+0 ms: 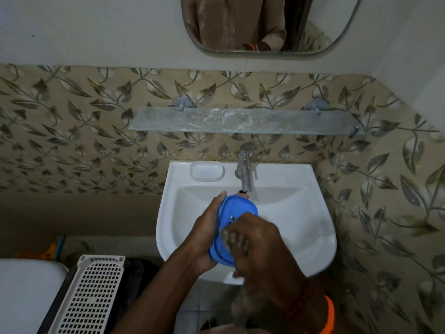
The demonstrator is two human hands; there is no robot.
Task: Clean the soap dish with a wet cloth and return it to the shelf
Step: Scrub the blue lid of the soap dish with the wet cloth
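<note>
blue plastic soap dish (pixel 237 214), rounded oval, held over white sink (pixel 301 227). left hand (pixel 204 233) fingers curled round its left edge. right hand (pixel 255 239) blurred, fingers bunched on cloth (pixel 227 237) against dish. glass shelf (pixel 240 120) beyond fingertips.

head view, steeply down, sink (pixel 301 227) close

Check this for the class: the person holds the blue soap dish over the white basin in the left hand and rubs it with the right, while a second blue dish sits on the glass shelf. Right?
Not quite. The head view shows the glass shelf bare of any dish. The left hand does hold the blue soap dish over the white basin, and the right hand rubs it.
</note>
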